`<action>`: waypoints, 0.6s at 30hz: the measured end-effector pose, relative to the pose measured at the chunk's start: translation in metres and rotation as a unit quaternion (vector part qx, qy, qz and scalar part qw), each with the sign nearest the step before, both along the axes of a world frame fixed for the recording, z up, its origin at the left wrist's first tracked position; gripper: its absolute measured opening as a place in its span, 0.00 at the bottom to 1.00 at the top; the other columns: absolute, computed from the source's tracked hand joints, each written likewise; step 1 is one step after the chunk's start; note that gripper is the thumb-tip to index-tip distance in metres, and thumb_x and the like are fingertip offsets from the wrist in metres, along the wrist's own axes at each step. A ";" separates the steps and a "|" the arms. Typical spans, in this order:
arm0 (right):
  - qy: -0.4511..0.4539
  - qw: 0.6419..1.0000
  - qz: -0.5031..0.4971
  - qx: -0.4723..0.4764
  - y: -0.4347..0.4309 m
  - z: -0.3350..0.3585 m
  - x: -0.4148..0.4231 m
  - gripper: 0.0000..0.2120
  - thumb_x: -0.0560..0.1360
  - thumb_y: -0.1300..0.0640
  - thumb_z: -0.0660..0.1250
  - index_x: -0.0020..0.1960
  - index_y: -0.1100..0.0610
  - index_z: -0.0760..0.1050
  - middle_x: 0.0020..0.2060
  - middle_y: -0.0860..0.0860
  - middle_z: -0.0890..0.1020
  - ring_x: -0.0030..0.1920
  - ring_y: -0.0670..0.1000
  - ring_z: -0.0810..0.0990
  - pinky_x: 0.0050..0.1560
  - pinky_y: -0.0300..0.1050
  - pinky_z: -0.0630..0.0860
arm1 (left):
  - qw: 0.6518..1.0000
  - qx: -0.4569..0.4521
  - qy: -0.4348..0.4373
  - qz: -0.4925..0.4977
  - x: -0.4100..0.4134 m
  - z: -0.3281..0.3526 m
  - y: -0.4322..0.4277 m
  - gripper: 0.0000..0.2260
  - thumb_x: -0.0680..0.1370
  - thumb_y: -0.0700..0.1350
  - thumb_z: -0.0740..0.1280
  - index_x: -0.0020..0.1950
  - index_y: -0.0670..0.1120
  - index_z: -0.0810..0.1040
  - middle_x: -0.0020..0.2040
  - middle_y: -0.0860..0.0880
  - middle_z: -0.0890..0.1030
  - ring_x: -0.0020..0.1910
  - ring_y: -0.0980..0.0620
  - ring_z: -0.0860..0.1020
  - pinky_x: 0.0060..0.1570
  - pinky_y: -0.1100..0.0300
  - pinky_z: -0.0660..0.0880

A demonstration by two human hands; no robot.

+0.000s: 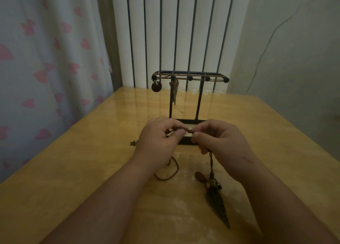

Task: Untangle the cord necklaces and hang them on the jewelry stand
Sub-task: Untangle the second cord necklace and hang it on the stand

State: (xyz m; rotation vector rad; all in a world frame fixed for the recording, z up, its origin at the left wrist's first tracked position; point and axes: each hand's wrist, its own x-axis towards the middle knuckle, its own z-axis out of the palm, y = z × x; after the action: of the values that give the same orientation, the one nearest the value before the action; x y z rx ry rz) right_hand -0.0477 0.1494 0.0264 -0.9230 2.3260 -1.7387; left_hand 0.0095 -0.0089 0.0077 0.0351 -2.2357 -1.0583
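Note:
A black jewelry stand (199, 100) rises at the middle of the table, its top bar carrying a necklace with a round dark disc pendant (156, 86) and another with a long pendant (174, 92). In front of its base, my left hand (158, 142) and my right hand (222, 144) pinch the same brown cord necklace (211, 162) between thumbs and fingertips, nearly touching. From my right hand the cord hangs down to beads and a dark feather pendant (218, 205) lying on the table. A cord loop (168, 172) lies under my left wrist.
A small star-shaped charm (133, 142) lies on the wooden table (73, 170) left of my left hand. A heart-patterned curtain (46, 59) hangs at the left, a barred window (176, 32) behind the stand, a wall at the right.

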 end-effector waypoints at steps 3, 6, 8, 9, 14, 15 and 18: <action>0.007 1.000 -0.018 -0.005 0.000 -0.001 -0.001 0.04 0.75 0.58 0.68 0.44 0.51 0.81 0.36 0.49 0.83 0.34 0.43 0.79 0.35 0.35 0.77 | 1.000 0.002 0.001 0.002 0.001 0.001 0.002 0.10 0.77 0.43 0.69 0.50 0.59 0.80 0.45 0.63 0.78 0.51 0.57 0.74 0.51 0.54 0.73; 0.019 0.999 -0.045 -0.007 -0.001 -0.001 -0.001 0.05 0.76 0.58 0.68 0.44 0.51 0.80 0.35 0.50 0.83 0.32 0.42 0.78 0.34 0.34 0.76 | 0.999 0.003 0.041 0.021 0.003 0.000 0.002 0.17 0.71 0.38 0.68 0.54 0.56 0.74 0.48 0.63 0.73 0.50 0.58 0.71 0.49 0.61 0.71; 0.026 0.998 -0.054 -0.007 -0.001 -0.002 -0.001 0.05 0.76 0.58 0.68 0.44 0.51 0.80 0.35 0.50 0.83 0.32 0.42 0.78 0.33 0.33 0.76 | 0.995 -0.020 0.087 0.033 0.005 0.001 0.001 0.14 0.68 0.40 0.66 0.50 0.53 0.73 0.44 0.59 0.72 0.43 0.60 0.70 0.42 0.66 0.68; 0.026 0.998 -0.055 -0.006 -0.001 -0.002 -0.001 0.04 0.76 0.58 0.68 0.44 0.51 0.80 0.35 0.50 0.83 0.32 0.42 0.77 0.33 0.33 0.76 | 0.993 -0.036 0.107 0.031 0.007 0.001 0.002 0.11 0.68 0.40 0.66 0.47 0.51 0.74 0.41 0.58 0.72 0.40 0.60 0.70 0.38 0.68 0.67; 0.033 0.998 -0.048 -0.003 -0.002 -0.002 -0.001 0.04 0.76 0.58 0.68 0.44 0.51 0.80 0.35 0.49 0.82 0.31 0.40 0.77 0.33 0.31 0.75 | 0.988 -0.095 0.123 0.013 0.007 -0.003 0.007 0.03 0.74 0.44 0.69 0.41 0.47 0.81 0.34 0.55 0.76 0.35 0.55 0.74 0.32 0.64 0.71; 0.035 0.998 -0.045 -0.003 -0.002 -0.003 0.000 0.04 0.76 0.58 0.67 0.44 0.51 0.80 0.35 0.48 0.82 0.31 0.40 0.77 0.33 0.30 0.75 | 0.988 -0.097 0.118 0.015 0.007 -0.003 0.007 0.03 0.74 0.45 0.69 0.42 0.47 0.82 0.34 0.57 0.77 0.35 0.55 0.75 0.33 0.66 0.71; 0.030 0.999 -0.038 -0.007 -0.003 -0.003 0.000 0.04 0.76 0.57 0.67 0.44 0.51 0.80 0.35 0.48 0.82 0.32 0.40 0.77 0.33 0.30 0.74 | 0.991 -0.096 0.097 0.015 0.005 -0.003 0.006 0.02 0.75 0.46 0.71 0.44 0.49 0.83 0.35 0.60 0.77 0.38 0.57 0.76 0.35 0.70 0.72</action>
State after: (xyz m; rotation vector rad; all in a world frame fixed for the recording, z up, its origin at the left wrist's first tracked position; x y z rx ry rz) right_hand -0.0476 0.1465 0.0235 -0.9144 2.4191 -1.7819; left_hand 0.0141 -0.0028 0.0044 -0.1121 -2.1422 -0.7908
